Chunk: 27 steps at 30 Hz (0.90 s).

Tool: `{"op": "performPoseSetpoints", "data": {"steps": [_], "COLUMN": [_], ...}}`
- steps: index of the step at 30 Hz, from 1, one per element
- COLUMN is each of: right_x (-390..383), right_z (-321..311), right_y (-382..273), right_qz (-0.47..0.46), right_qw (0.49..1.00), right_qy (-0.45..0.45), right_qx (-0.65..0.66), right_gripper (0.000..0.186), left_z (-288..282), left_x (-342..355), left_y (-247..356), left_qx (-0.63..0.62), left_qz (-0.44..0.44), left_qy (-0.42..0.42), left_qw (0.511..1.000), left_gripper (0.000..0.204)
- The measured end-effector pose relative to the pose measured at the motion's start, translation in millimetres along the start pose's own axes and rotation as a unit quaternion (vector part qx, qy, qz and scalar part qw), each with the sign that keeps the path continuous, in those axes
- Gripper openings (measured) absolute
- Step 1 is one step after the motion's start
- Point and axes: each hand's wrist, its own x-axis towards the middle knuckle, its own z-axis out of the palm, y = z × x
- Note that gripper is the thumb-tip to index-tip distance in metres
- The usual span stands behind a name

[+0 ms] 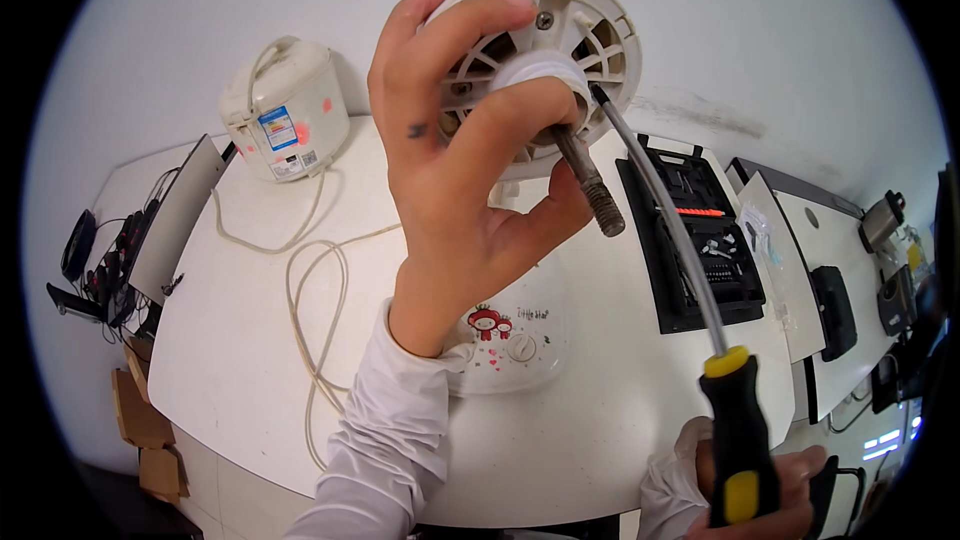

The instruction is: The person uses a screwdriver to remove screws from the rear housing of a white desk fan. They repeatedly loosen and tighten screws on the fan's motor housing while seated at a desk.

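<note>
Left hand [435,175] is clamped on a round white motor housing [530,68], raised above the table, with fingers over its slotted face and far edge. The housing lies just beyond the palm; its threaded metal shaft [598,195] juts down past the index finger, in front of the thumb. Right hand [792,495], low at the right, is closed around the black-and-yellow handle of a screwdriver [737,415]. The blade slants up to the housing, its tip beside the white hub; whether it meets a screw I cannot tell. Below the left hand, a white base [545,325] with a knob and cartoon print lies on the white table [240,420]. Farther out, an open black tool case [690,321] sits to the right, a pale cord [313,360] loops to the left, and a white rice cooker [290,120] stands near the wall.
</note>
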Motion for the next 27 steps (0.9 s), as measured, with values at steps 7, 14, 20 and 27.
{"op": "performPoseSetpoints", "data": {"steps": [7,14,20,27], "right_x": [3.2,-17.4,-17.5,-32.5], "right_z": [13.7,-31.2,-20.3,-34.0], "right_y": [-20.7,-13.7,-25.6,-16.0], "right_qz": [0.111,0.145,0.183,0.182], "right_qw": [0.972,0.974,0.98,0.97], "right_qy": [0.05,0.002,0.075,0.151], "right_qx": [-0.202,-0.173,-0.01,-0.059], "right_gripper": [0.02,0.044,0.076,0.046], "left_z": [5.1,2.8,5.7,-0.6], "left_x": [2.6,-0.3,-2.9,0.6], "left_y": [3.3,1.5,-7.3,-10.1], "left_qx": [-0.012,-0.015,-0.082,-0.102], "left_qz": [-0.004,-0.003,0.009,0.014], "left_qy": [-0.003,-0.003,0.022,0.017], "left_qw": [1.0,1.0,0.996,0.995], "left_gripper": [0.027,0.03,0.056,0.064]}}
